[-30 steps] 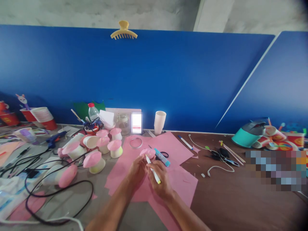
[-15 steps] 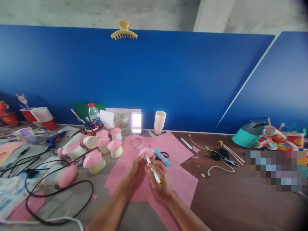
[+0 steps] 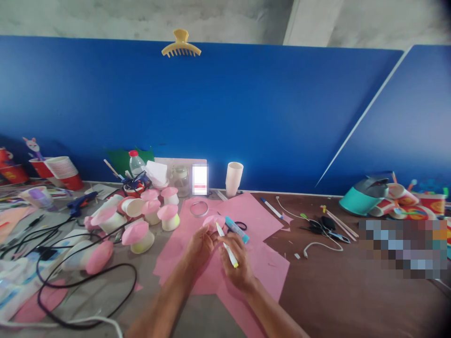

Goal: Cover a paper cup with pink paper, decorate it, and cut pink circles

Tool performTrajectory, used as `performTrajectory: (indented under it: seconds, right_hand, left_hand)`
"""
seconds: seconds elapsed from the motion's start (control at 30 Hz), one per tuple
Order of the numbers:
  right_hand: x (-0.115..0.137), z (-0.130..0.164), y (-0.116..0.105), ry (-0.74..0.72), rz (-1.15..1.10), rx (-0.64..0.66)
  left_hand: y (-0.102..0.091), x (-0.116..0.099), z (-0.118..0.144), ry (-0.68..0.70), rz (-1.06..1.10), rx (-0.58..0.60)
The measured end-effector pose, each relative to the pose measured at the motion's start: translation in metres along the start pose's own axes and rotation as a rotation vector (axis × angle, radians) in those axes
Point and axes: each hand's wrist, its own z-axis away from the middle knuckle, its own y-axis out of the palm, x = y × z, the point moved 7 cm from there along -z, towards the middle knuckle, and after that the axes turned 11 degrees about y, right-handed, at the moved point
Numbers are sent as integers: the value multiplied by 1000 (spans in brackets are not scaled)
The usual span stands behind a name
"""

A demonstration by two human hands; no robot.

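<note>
My left hand (image 3: pixel 199 245) holds a small pink mushroom-shaped paper piece (image 3: pixel 213 220) over the pink paper sheets (image 3: pixel 253 253). A white pen with a yellow end (image 3: pixel 227 245) is gripped in my right hand (image 3: pixel 235 261), its tip touching the pink piece. Just beyond my right hand a blue glue tube (image 3: pixel 237 230) lies on the paper, beside black scissors (image 3: pixel 239 226). A clear tape ring (image 3: pixel 199 208) lies farther back on the paper.
Several pink-capped cup mushrooms (image 3: pixel 141 218) stand at left among black cables (image 3: pixel 70 277) and a blue glue gun (image 3: pixel 81 201). White cups (image 3: pixel 234 178), a jar and a bottle (image 3: pixel 136 164) line the blue partition. A teal container (image 3: pixel 364 195) and printed cups sit at right.
My right hand with the pen has shifted slightly up and to the right. The left hand and the pink piece stay almost still.
</note>
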Motion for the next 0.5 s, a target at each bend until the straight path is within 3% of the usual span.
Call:
performTrajectory:
  seconds: [0.5]
  right_hand:
    - [-5, 1, 1, 6, -14, 20]
  left_hand:
    - [12, -2, 4, 1, -48, 28]
